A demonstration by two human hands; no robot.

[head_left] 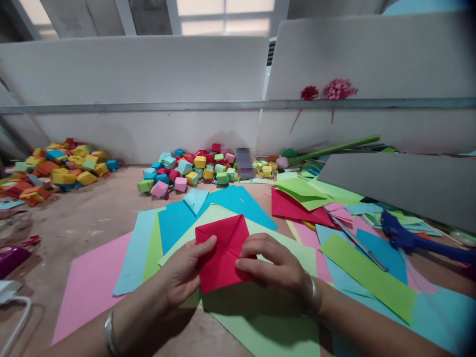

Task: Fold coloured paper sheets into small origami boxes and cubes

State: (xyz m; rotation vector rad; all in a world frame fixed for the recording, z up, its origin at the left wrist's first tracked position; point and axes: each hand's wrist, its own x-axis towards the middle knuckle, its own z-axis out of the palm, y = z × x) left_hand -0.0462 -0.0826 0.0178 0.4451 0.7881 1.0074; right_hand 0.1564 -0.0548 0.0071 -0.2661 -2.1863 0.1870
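Observation:
A red square of paper with diagonal creases is held up over the table, its top edge tilted. My left hand grips its left side, thumb on the front and fingers behind. At the right edge, my right hand pinches the paper between thumb and fingers. Beneath both hands lie pale green sheets. Just beyond them are a blue sheet and a small light blue folded piece.
Folded paper cubes are heaped at the back, with another heap of cubes at the far left. To the right are scissors, a dark blue glue gun and paper scraps. A pink sheet lies left.

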